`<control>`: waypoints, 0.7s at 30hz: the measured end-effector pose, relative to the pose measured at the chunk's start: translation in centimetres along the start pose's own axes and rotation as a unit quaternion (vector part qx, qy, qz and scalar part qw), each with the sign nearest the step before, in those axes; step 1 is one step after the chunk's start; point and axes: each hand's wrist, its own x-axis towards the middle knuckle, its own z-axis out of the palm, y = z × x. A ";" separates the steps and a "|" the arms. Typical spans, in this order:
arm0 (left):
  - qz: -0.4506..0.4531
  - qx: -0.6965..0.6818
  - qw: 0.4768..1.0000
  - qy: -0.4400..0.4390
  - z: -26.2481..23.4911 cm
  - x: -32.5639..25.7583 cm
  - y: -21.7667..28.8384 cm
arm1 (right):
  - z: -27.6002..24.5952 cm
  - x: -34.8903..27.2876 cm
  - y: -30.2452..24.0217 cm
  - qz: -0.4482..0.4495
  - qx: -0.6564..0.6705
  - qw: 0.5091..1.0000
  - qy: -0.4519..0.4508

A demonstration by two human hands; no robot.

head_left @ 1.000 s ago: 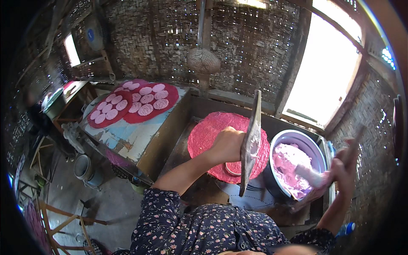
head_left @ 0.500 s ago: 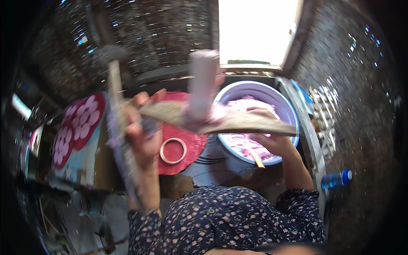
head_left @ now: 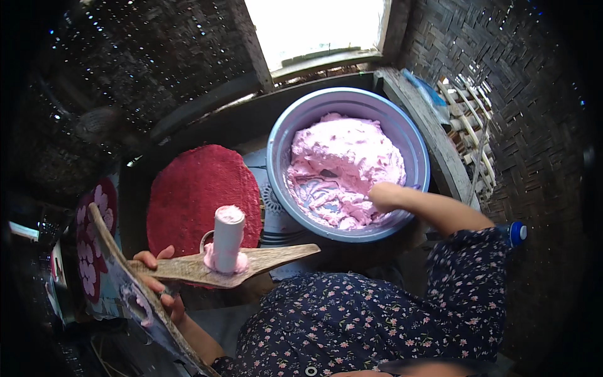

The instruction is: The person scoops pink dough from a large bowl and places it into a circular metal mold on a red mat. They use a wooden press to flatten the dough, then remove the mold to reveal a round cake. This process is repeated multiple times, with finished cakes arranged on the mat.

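Observation:
My left hand point(head_left: 174, 305) is closed round a wooden board point(head_left: 286, 254) with tapered ends. From its middle rises an upright white tube point(head_left: 228, 242), pink paste filling its top and smeared about its base. A second long board point(head_left: 112, 248), tilted on edge, rests against the same hand; a pink-smeared hole shows in its face. Inside a blue-grey basin point(head_left: 274, 160), my right hand point(head_left: 384, 196) is closed at the edge of a mound of pink paste point(head_left: 345, 147). What it grips is mostly hidden.
A round red mat point(head_left: 195, 182) lies left of the basin, with a pale ring point(head_left: 204, 242) partly behind the tube. Pink pieces sit on red rounds point(head_left: 88, 257) at far left. A blue bottle point(head_left: 516, 234) stands right of my elbow. Woven walls point(head_left: 515, 125) enclose the space.
My right hand has left the tube board and reached into the basin. My left hand has lowered both boards toward the near left. The view has turned, and the stick in the basin no longer shows clearly.

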 end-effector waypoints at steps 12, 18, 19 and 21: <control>-0.050 0.099 0.990 -0.091 -0.7 -0.9 -0.7 | -3.8 -6.8 2.7 0.076 -0.052 0.995 0.046; -0.082 0.106 0.980 -0.147 -1.5 -0.4 -0.7 | -0.6 -5.3 2.9 0.030 -0.079 0.994 0.070; -0.076 0.105 0.978 -0.161 -1.7 -0.4 -0.9 | -0.3 -5.2 2.9 0.026 -0.081 0.995 0.048; -0.071 0.083 0.983 -0.145 -2.0 -0.8 -1.1 | 0.0 -5.1 3.1 0.021 -0.071 0.997 0.023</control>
